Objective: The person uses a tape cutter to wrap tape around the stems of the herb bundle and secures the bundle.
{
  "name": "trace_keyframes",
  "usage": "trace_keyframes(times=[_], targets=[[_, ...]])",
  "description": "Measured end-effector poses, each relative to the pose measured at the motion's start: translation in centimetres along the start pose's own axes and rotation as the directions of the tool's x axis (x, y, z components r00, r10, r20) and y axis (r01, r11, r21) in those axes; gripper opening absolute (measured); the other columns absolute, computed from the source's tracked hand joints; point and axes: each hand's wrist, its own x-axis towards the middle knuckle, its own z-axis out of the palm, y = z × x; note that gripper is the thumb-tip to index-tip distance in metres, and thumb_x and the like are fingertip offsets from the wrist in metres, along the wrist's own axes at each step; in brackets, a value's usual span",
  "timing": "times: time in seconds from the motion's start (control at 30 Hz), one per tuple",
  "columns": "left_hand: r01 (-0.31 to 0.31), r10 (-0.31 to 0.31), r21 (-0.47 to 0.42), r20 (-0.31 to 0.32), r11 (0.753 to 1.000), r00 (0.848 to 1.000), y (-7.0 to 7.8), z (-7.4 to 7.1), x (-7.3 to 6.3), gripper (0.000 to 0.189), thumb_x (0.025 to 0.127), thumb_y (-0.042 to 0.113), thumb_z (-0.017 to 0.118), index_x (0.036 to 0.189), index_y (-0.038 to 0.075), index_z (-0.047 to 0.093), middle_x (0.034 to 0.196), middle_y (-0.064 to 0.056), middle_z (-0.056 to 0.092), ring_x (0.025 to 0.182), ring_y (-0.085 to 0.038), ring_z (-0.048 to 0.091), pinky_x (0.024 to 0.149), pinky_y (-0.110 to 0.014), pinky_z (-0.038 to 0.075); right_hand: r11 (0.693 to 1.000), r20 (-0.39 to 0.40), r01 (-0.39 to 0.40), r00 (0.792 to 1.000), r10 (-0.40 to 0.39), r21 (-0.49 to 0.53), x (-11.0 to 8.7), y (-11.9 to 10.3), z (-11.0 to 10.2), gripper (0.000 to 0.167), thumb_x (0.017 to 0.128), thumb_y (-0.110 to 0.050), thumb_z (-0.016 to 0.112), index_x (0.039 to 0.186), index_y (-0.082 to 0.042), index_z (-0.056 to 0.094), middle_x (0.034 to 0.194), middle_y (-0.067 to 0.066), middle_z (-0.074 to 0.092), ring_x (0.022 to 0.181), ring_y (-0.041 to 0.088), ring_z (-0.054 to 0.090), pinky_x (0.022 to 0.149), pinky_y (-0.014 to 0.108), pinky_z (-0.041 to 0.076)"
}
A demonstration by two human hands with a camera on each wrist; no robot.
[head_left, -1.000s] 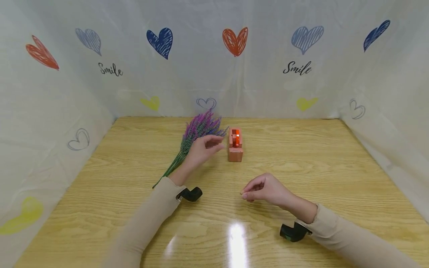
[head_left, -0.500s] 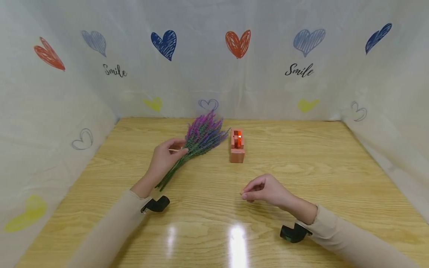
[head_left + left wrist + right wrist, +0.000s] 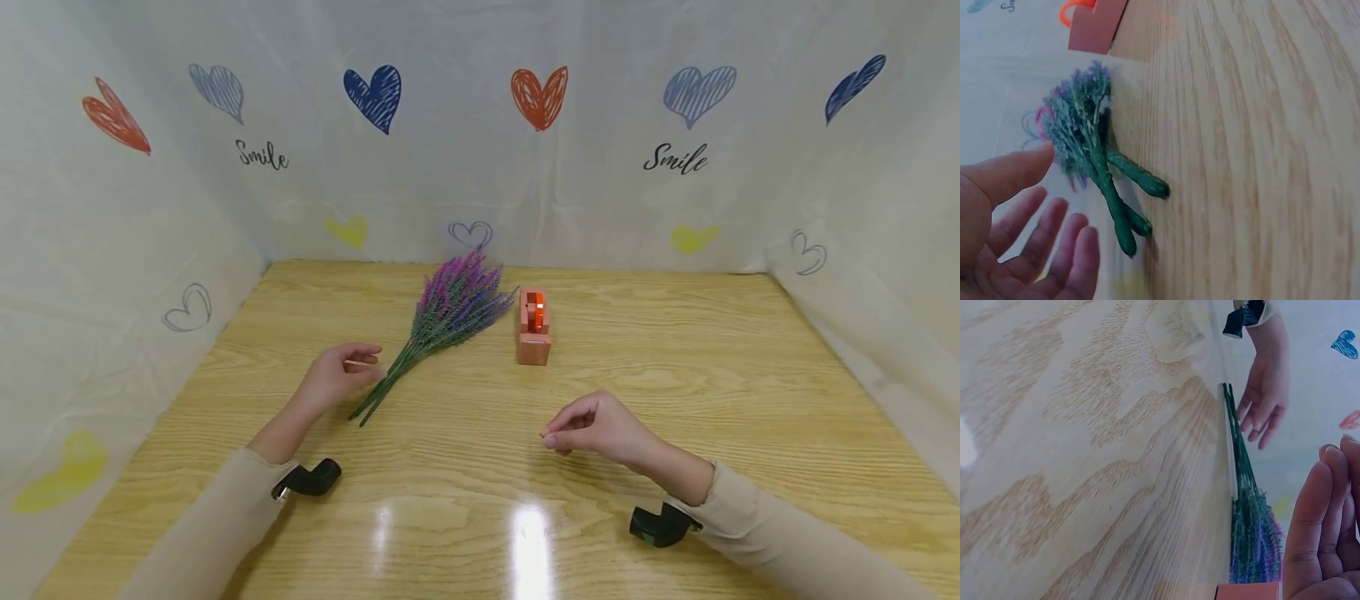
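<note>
Left hand (image 3: 1029,265) at lower left, fingers loosely extended, thumb tip right by the flowers (image 3: 1082,119); contact unclear. Flowers purple and pink, green stems (image 3: 1107,181), thick ends toward lower right, lying on the wood-grain counter (image 3: 1241,156). Pink tape dispenser (image 3: 1094,28) cropped at top edge, orange ring on it. White sheet (image 3: 985,94) behind.

Glossy, light-brown wood-grain tabletop (image 3: 712,358), with a bright patch of reflected light (image 3: 531,542) toward its near side. On the tabletop's rear half stands a salmon-pink, block-shaped tape dispenser (image 3: 534,350) bearing a shiny orange-red roll (image 3: 539,311). A white, sheet-like backdrop (image 3: 450,167) rises behind the tabletop and along both its sides. Printed above the tabletop's rear edge: a scribbled dark-blue heart (image 3: 372,98), a scribbled orange-red heart (image 3: 539,98), black cursive "Smile" lettering (image 3: 676,158) and a solid yellow heart (image 3: 693,239).
</note>
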Motion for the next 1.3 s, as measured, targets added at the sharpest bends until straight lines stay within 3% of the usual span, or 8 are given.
trace_keyframes(times=[0.13, 0.23, 0.4, 0.57, 0.73, 0.87, 1.07, 1.3], targets=[[0.062, -0.059, -0.022, 0.127, 0.998, 0.990, -0.3, -0.3, -0.1, 0.057, 0.084, 0.013, 0.071, 0.132, -0.004, 0.046, 0.122, -0.025, 0.052, 0.105, -0.036, 0.054, 0.082, -0.040, 0.048, 1.000, 0.001, 0.002, 1.000, -0.002, 0.000, -0.1, 0.0, 0.0, 0.018, 0.083, -0.005, 0.069, 0.088, 0.012, 0.069, 0.077, 0.021, 0.066, 0.065, 0.012, 0.061, 0.057, 0.030, 0.050], [0.075, -0.072, -0.011, 0.174, 0.997, 0.982, -0.4, -0.2, -0.1, 0.066, 0.079, 0.010, 0.075, 0.134, -0.005, 0.042, 0.119, -0.025, 0.052, 0.100, -0.033, 0.054, 0.080, -0.039, 0.048, 1.000, 0.003, 0.003, 1.000, -0.003, 0.006, -0.1, 0.1, 0.0, 0.018, 0.083, -0.005, 0.069, 0.088, 0.012, 0.068, 0.078, 0.023, 0.065, 0.065, 0.012, 0.061, 0.057, 0.030, 0.050], [0.044, -0.052, 0.052, 0.171, 0.998, 0.984, -0.6, 0.3, 0.1, 0.064, 0.075, 0.005, 0.077, 0.131, -0.005, 0.046, 0.106, -0.017, 0.055, 0.090, -0.025, 0.054, 0.075, -0.036, 0.048, 1.000, 0.005, 0.000, 1.000, 0.000, 0.021, -0.1, 0.2, 0.0, 0.020, 0.083, -0.004, 0.069, 0.089, 0.015, 0.067, 0.078, 0.021, 0.066, 0.065, 0.011, 0.061, 0.058, 0.029, 0.050], [0.015, -0.032, 0.121, 0.145, 0.993, 0.989, -0.5, 0.7, 0.2, 0.050, 0.079, 0.003, 0.071, 0.125, -0.003, 0.052, 0.096, -0.012, 0.058, 0.084, -0.024, 0.056, 0.070, -0.037, 0.048, 1.000, 0.003, -0.006, 1.000, 0.006, 0.026, -0.1, 0.3, 0.0, 0.020, 0.083, -0.005, 0.070, 0.089, 0.014, 0.067, 0.079, 0.020, 0.067, 0.065, 0.011, 0.062, 0.059, 0.031, 0.051], [-0.001, -0.024, 0.156, 0.158, 0.988, 0.987, -0.3, 0.6, 0.1, 0.042, 0.083, 0.003, 0.067, 0.121, -0.006, 0.055, 0.100, -0.015, 0.061, 0.091, -0.028, 0.057, 0.074, -0.039, 0.049, 1.000, 0.001, -0.009, 1.000, 0.009, 0.030, -0.1, 0.3, 0.0, 0.020, 0.083, -0.005, 0.070, 0.089, 0.014, 0.067, 0.079, 0.020, 0.067, 0.065, 0.011, 0.062, 0.060, 0.031, 0.052], [-0.026, 0.003, 0.133, 0.177, 0.991, 0.984, -0.3, 0.5, 0.0, 0.041, 0.085, 0.000, 0.062, 0.123, -0.010, 0.051, 0.104, -0.021, 0.058, 0.092, -0.031, 0.056, 0.073, -0.039, 0.048, 0.999, 0.004, -0.009, 1.000, 0.008, 0.031, -0.2, 0.3, 0.0, 0.020, 0.083, -0.005, 0.069, 0.089, 0.014, 0.067, 0.079, 0.018, 0.067, 0.065, 0.011, 0.062, 0.060, 0.031, 0.052], [-0.008, 0.001, 0.067, 0.111, 0.998, 0.994, -0.7, 0.3, -0.2, 0.042, 0.089, -0.002, 0.054, 0.128, -0.009, 0.039, 0.114, -0.029, 0.046, 0.097, -0.038, 0.051, 0.075, -0.043, 0.045, 0.999, -0.004, -0.019, 1.000, 0.019, 0.026, -0.3, -0.1, -0.1, 0.020, 0.083, -0.006, 0.069, 0.089, 0.013, 0.068, 0.079, 0.017, 0.068, 0.066, 0.012, 0.063, 0.062, 0.033, 0.053], [0.005, -0.001, 0.110, -0.032, 0.994, 0.999, -1.5, -0.1, -0.5, 0.037, 0.094, 0.012, 0.057, 0.124, -0.008, 0.049, 0.114, -0.027, 0.053, 0.102, -0.038, 0.051, 0.084, -0.047, 0.043, 0.999, -0.004, -0.008, 1.000, 0.008, 0.032, -0.3, -0.2, -0.1, 0.020, 0.083, -0.005, 0.069, 0.090, 0.014, 0.067, 0.080, 0.016, 0.068, 0.067, 0.013, 0.063, 0.062, 0.035, 0.053]])
